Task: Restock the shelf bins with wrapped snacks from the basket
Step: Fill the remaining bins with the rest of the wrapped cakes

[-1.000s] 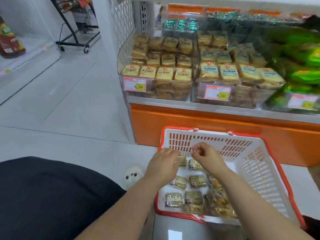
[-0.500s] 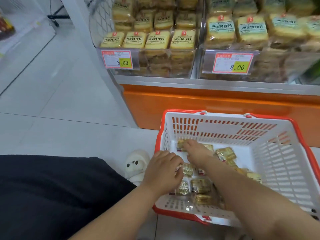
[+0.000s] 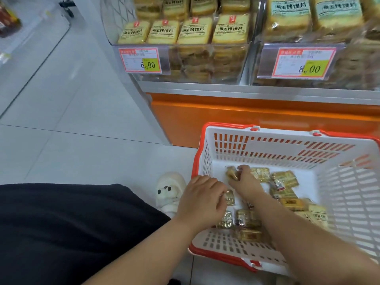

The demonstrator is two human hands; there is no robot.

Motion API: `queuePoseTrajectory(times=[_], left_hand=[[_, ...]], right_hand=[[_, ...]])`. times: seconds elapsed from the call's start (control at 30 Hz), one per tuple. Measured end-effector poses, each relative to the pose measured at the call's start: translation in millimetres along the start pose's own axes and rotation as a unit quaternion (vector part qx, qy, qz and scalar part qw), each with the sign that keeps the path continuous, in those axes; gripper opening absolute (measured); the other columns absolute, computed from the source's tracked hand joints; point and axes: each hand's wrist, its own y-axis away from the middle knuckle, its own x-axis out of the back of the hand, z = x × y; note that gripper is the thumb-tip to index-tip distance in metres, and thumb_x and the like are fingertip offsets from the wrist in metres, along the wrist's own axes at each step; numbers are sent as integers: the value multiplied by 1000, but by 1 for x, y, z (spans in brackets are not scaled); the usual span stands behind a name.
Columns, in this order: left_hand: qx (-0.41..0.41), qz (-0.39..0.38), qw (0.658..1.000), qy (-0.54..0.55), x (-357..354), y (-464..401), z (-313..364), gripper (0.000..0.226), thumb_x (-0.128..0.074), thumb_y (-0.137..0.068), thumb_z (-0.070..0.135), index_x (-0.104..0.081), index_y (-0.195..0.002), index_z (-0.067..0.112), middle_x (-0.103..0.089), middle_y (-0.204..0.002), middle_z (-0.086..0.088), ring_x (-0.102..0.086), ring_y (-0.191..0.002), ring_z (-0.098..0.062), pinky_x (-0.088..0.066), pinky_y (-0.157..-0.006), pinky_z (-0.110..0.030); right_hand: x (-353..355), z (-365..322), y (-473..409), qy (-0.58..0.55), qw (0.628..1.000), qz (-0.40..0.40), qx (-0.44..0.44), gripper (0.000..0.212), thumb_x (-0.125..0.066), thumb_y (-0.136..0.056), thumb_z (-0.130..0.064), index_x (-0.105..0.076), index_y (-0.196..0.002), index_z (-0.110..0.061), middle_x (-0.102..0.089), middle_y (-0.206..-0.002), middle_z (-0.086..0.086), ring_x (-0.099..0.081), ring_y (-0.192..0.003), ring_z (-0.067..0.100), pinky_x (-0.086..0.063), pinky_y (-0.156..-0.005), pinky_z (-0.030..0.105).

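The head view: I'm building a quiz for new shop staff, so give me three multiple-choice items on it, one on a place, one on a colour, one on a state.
1. Where does the white slatted plastic basket with the red rim stand?
A on the floor before the orange shelf base
B on the shelf
C on a cart

2. What colour is the patch behind the price on the red-bordered price tag?
A blue
B yellow
C white

3. What is the right hand doing?
A hanging idle
B pressing the basket rim
C gripping a gold-wrapped snack

Answers: 1 A, the basket sits on the tiles by the orange shelf base. 2 B, 8.00 stands on yellow. 3 C, its fingers curl round the wrapper.
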Motion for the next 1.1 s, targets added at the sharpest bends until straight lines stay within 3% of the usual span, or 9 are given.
queuePoseTrajectory(times=[0.1, 0.2, 0.27, 0.43, 0.57, 0.67, 0.77, 0.93, 1.1], left_hand=[[-1, 0, 1000, -2, 2, -1, 1, 18, -49, -87, 35, -62, -93, 25, -61, -89, 14, -51, -87, -9, -42, -85, -27], [4, -12, 1000, 24, 7, -4, 6, 28, -45, -93, 38, -58, -112, 21, -62, -107, 9, -53, -100, -11, -38, -92, -28], [20, -16, 998, 62, 13, -3, 9, 31, -41, -96, 39, -53, -116, 19, -59, -114, 5, -53, -102, -13, -37, -91, -26], [91, -8, 983, 161, 26, 0, 17, 43, -29, -99, 49, -48, -126, 21, -58, -122, 2, -57, -103, -17, -48, -83, -33], [231, -29, 851, 471, 66, -17, 46, 25, -43, -102, 39, -49, -124, 28, -65, -115, 6, -63, -98, -10, -49, -82, -26], [237, 4, 808, 540, 94, -28, 54, 21, -59, -97, 22, -54, -118, 25, -69, -100, 7, -66, -86, -10, -51, -69, -25], [227, 4, 809, 542, 120, -33, 50, 12, -62, -95, 21, -57, -105, 26, -68, -90, 4, -63, -75, -9, -48, -62, -22], [191, -29, 833, 519, 157, -44, 47, 32, -67, -91, 16, -54, -119, 10, -68, -97, -5, -67, -77, -12, -53, -65, -18], [154, -55, 885, 436, 191, -52, 41, 33, -60, -95, 37, -58, -117, 12, -70, -110, -7, -68, -96, -17, -54, -89, -33]], right_hand=[[17, -11, 20, -307, 948, -40, -76, 18, -52, -94, -22, -60, -92, -6, -63, -82, 13, -59, -70, 23, -51, -67, 41], [38, -23, 49, -537, 832, -106, -93, 31, -41, -100, -19, -57, -114, 3, -65, -94, 21, -66, -65, 21, -53, -51, 27], [51, -34, 70, -597, 792, -104, -79, 34, -39, -100, -18, -55, -119, 4, -64, -93, 22, -66, -59, 20, -49, -43, 23], [71, -68, 114, -601, 797, -56, -12, 32, -36, -100, -14, -60, -118, -4, -66, -81, 9, -58, -56, 14, -42, -40, 19], [79, -96, 146, -557, 826, -69, 56, 35, -37, -99, -13, -61, -124, -6, -66, -99, 12, -59, -72, 16, -45, -50, 20], [88, -114, 167, -485, 871, 25, 73, 22, -50, -99, -14, -53, -121, -13, -62, -100, 9, -61, -74, 15, -51, -60, 25], [107, -131, 190, -235, 944, 165, 159, 36, -71, -86, -28, -44, -110, -31, -54, -114, -3, -59, -88, 6, -48, -73, 23], [132, -158, 203, 103, 925, 129, 343, 73, -85, -69, -34, -34, -122, -32, -23, -146, -7, -28, -134, 2, -29, -101, 17], [148, -189, 208, 126, 924, 154, 327, 63, -81, -74, -26, -37, -119, -24, -39, -120, -5, -51, -104, 13, -44, -85, 27]])
